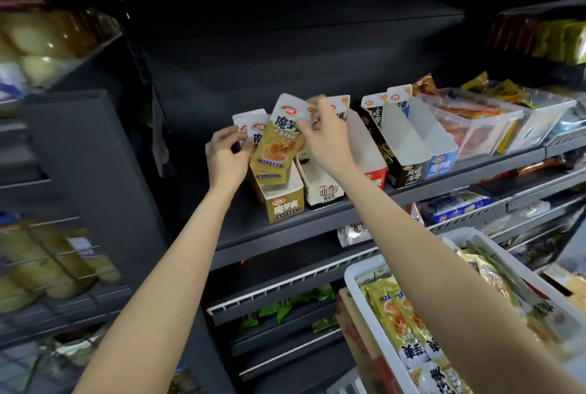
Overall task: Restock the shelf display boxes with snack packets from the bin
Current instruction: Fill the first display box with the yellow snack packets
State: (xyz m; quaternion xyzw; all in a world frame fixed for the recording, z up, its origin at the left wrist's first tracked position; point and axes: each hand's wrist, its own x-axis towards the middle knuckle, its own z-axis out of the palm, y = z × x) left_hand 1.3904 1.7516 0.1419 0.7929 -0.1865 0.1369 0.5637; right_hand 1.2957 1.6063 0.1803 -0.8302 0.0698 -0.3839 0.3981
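A gold display box [283, 203] stands leftmost on the dark shelf [285, 228]. Several gold-and-white snack packets [279, 139] stand in it, tilted left. My right hand [326, 136] pinches the top of the front packet. My left hand [225, 155] grips the left edge of the packets at the box's back. Beside it stand a white display box [323, 192], a red one [372, 171], a black one [404, 173] and a blue one [439, 163]. The white bin [374, 324] at the lower right holds more gold packets [399, 324].
Clear tubs [485, 127] of orange and yellow packets fill the shelf's right end. Lower shelves hold green and blue packets. A dark upright panel [82, 171] and wire racks of pale goods stand at the left. A brown carton [358, 336] leans against the bin.
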